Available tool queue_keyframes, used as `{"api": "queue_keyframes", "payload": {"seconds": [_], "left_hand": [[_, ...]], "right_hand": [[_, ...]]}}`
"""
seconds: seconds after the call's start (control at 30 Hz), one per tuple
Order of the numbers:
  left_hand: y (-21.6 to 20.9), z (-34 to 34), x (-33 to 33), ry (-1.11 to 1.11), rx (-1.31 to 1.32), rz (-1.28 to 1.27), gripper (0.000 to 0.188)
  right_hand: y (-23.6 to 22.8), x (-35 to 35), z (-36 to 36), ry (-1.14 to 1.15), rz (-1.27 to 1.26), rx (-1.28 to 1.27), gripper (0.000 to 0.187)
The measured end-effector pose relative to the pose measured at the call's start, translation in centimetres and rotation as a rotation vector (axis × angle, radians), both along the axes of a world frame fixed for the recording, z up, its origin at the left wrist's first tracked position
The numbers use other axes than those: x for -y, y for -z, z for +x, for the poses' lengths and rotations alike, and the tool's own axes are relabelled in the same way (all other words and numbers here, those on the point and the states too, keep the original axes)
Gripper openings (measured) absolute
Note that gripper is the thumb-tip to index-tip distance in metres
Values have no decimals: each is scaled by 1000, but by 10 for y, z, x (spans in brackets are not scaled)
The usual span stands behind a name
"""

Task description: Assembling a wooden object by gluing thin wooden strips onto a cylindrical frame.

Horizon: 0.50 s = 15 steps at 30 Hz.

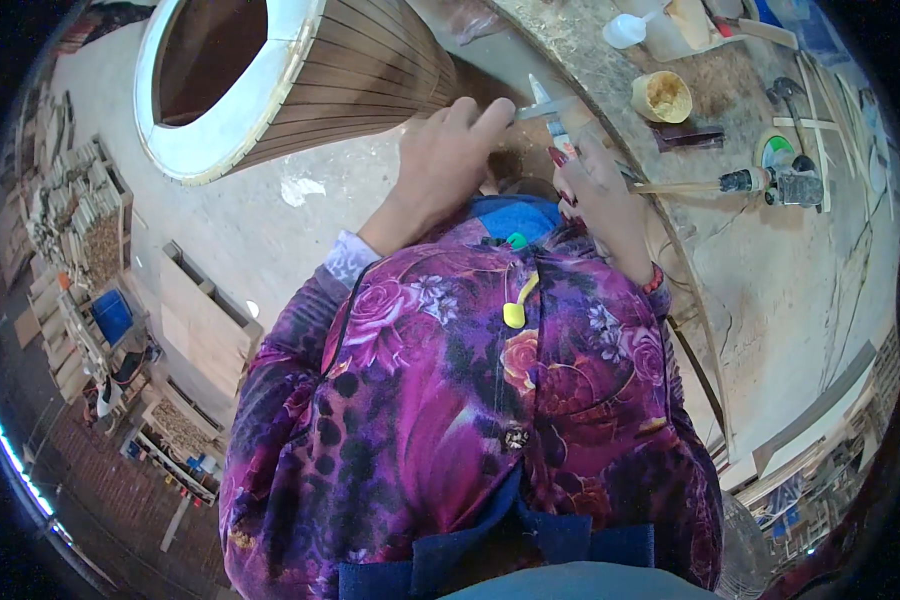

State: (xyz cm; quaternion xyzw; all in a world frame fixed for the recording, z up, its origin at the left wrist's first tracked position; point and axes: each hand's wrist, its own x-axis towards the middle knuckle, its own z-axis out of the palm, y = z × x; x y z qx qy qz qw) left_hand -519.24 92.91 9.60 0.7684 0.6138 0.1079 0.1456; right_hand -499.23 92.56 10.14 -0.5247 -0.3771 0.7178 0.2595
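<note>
Plainly, the left hand [448,150] pinches a slim metal tool [548,106] against the narrow end of the slatted wooden barrel [350,75], while the right hand [602,190] lies beside it, its grip hidden. Fingers crowd the tool's tip; a slip there could nick them or mar the slats.

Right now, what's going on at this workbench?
A person in a purple flowered top works with both hands at a dusty, curved workbench. The left hand pinches a slim grey metal tool by its end, and the right hand steadies the lower part of it. Beside them lies a large wooden slatted drum body on its side. A small yellow cup stands further back.
</note>
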Motion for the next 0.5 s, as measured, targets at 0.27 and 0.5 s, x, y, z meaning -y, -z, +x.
{"api": "queue_keyframes", "payload": {"seconds": [0.27, 0.5], "left_hand": [[5, -12, -12, -123, -8, 35, 28], [12, -6, -18, -120, -120, -90, 27]], "right_hand": [[-4, 1, -1, -61, 35, -28, 7], [9, 4, 2, -162, 214, 125, 10]]}}
